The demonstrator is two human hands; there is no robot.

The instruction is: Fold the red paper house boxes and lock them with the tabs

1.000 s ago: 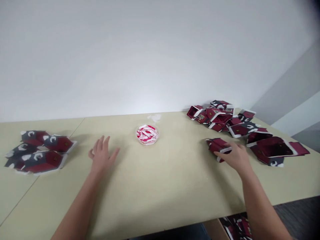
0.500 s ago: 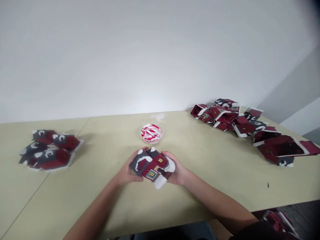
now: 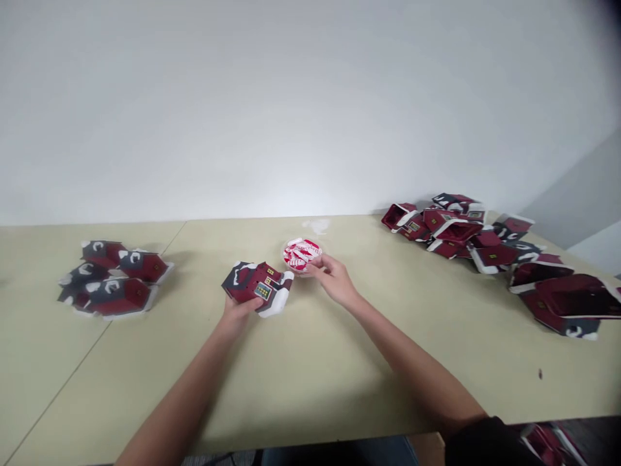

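Note:
My left hand [image 3: 239,314] is closed around a small model house [image 3: 252,285], with its thumb on the front wall. The house has dark red walls, yellow windows, a dark grey roof and white snow-like trim. It is tilted above the table, just left of a round clear dish [image 3: 310,274]. Inside the dish lie several small red-and-white striped pieces [image 3: 297,251]. My right hand [image 3: 334,279] reaches over the dish's right side, its thumb and index finger pinched together at the pieces. Whatever lies between those fingertips is too small to make out.
Several similar houses [image 3: 127,296] stand grouped on the left of the pale table [image 3: 310,388]. A larger heap of houses [image 3: 495,249] lies on the right, some with their hollow undersides showing. A small dark bit [image 3: 540,374] lies near the right front edge.
My right hand has let go of the house and moved to the dish. My left hand now holds the house alone, shifted leftward and farther from me. The view has turned slightly left.

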